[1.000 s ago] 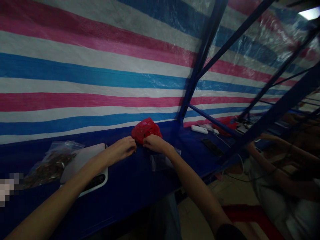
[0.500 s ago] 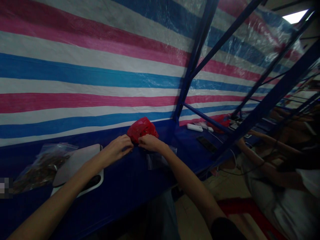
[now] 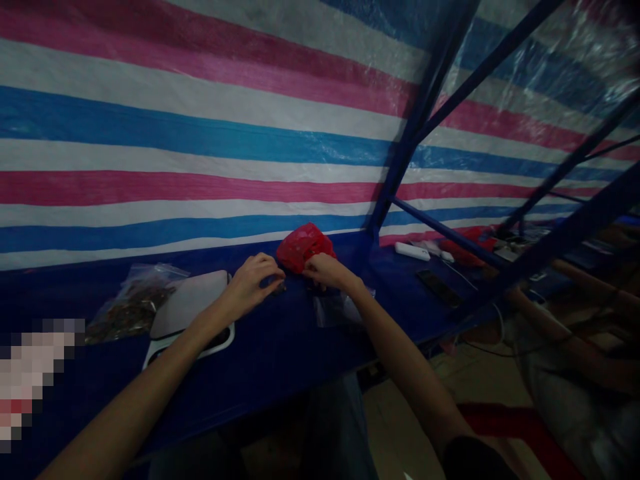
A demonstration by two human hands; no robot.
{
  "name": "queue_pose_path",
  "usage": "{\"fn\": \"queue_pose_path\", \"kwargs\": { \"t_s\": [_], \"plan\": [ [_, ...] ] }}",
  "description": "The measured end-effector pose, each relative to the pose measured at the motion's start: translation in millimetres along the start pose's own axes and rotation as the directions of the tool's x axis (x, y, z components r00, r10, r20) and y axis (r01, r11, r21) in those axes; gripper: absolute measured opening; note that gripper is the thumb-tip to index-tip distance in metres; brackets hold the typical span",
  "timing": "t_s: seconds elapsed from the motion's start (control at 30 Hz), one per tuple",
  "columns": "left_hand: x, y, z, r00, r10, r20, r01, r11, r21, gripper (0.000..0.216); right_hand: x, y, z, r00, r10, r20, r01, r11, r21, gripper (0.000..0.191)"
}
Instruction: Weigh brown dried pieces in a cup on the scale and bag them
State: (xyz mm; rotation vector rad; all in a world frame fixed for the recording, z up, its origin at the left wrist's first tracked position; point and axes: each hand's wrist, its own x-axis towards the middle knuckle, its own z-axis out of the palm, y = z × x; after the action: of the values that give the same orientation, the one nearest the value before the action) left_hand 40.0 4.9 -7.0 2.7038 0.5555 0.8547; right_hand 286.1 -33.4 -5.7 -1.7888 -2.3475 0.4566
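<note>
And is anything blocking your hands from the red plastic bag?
Nothing visible does. The right hand touches the red plastic bag, and the left hand sits right beside it with nothing between them.

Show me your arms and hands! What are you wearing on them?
The left hand and right hand are bare, with no gloves, and so are the long, slim forearms. A dark sleeve shows at the top of the right forearm.
</note>
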Motion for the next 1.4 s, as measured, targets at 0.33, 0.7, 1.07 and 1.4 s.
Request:
{"fn": "queue_pose_path", "kwargs": {
  "t_s": [0.33, 0.7, 1.07, 1.4],
  "plan": [
    [0.0, -14.4, 11.3, 0.986, 0.026, 0.164, -0.046, 0.991, 0.125, 0.016, -8.8, -1.0, -2.6, 0.982, -0.016, 0.188, -0.018, 0.984, 0.176, 0.019],
    [-9.9, -19.0, 20.3, 0.983, -0.139, 0.12, 0.136, 0.99, 0.034, 0.052, 3.8, -19.0, 8.6, 0.942, -0.136, -0.308, 0.242, 0.91, 0.337, 0.011],
    [-17.8, -13.6, 20.6, 0.973, -0.196, 0.121, 0.212, 0.967, -0.139, 0.068, 9.9, -48.0, 37.0, 0.902, -0.308, -0.303, 0.377, 0.904, 0.203, 0.011],
    [-28.1, -17.9, 12.5, 0.957, -0.263, 0.119, 0.266, 0.964, -0.006, 0.07, 6.7, -43.1, 23.7, 0.881, -0.203, -0.428, 0.351, 0.887, 0.301, 0.02]
  ]
}}
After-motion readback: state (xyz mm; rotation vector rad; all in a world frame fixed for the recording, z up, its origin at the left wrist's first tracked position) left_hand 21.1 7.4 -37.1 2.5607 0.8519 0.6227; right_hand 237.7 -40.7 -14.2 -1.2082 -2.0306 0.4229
